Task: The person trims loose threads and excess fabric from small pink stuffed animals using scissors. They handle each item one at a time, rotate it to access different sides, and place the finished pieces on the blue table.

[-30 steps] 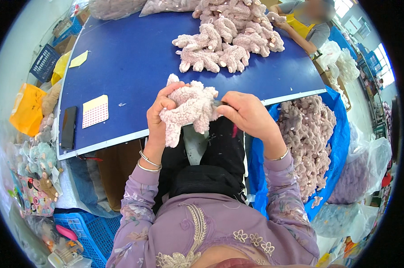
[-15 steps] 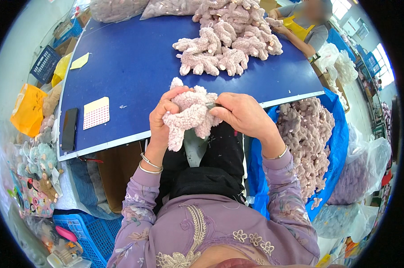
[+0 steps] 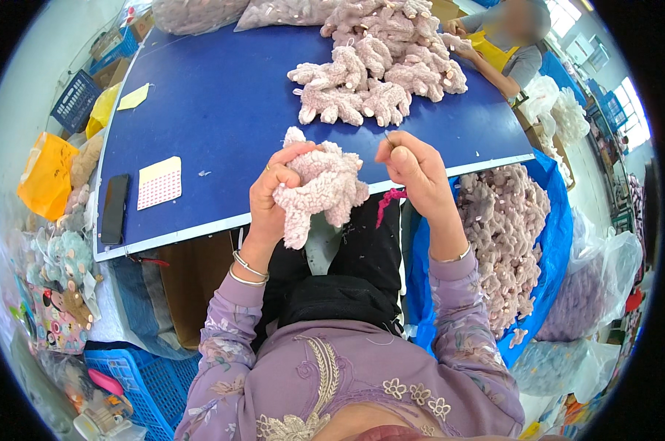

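Note:
My left hand (image 3: 274, 184) is closed round a pale pink plush toy (image 3: 319, 187), held in front of me above my lap near the table's front edge. To its right, my right hand (image 3: 413, 165) is raised with its fingers pinched on a thin metal tool (image 3: 387, 137). Only the tool's dark, narrow tip shows past the fingers, so its exact kind is hidden. A bright pink strip of cord (image 3: 388, 203) dangles beside that hand. Between the right hand and the toy there is a gap.
A heap of similar plush toys (image 3: 380, 66) lies at the far side of the blue table (image 3: 229, 110). A phone (image 3: 115, 209) and a sticker sheet (image 3: 160, 182) lie at left. At right stands a blue bag (image 3: 560, 220) full of plush pieces. A co-worker (image 3: 505, 55) sits far right.
My right hand has drawn the metal tool away from the toy, up and to the right. The pink cord now hangs in sight. My left hand keeps the toy nearly in place.

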The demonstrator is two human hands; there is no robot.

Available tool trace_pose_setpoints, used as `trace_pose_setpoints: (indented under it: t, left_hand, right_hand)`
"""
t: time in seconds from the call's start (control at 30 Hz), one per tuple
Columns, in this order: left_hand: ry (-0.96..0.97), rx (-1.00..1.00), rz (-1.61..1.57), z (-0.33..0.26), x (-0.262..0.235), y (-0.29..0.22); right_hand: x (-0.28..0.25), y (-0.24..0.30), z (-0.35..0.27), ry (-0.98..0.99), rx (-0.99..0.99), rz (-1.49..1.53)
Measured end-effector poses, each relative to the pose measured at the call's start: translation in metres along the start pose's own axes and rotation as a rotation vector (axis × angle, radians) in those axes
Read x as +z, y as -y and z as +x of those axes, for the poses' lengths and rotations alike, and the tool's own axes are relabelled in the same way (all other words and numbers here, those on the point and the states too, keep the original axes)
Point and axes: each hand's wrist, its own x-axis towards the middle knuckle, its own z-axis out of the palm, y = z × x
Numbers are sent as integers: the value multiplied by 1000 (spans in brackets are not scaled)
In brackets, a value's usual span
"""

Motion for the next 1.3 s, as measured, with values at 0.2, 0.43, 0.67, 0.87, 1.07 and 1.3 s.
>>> trace_pose_setpoints:
  t: [0.2,0.43,0.67,0.87,1.07,1.3]
  left_hand:
    - [64,133,250,4,3,-5]
    - [125,209,433,12,7,-14]
    - [133,225,475,9,2,-13]
    - [96,296,524,12,10,-9]
    - [75,314,524,10,5,-10]
    - [133,343,519,10,12,-12]
  right_hand:
    - [11,-9,12,-223,-99,-408]
    - [24,10,6,113,13,-343]
    - [-9,-17,19,-482,-43,-229]
    - [30,-4,4,53,-132,-412]
    - [9,-8,2,-209,60,-62]
    - [25,-19,4,-90,39,-209]
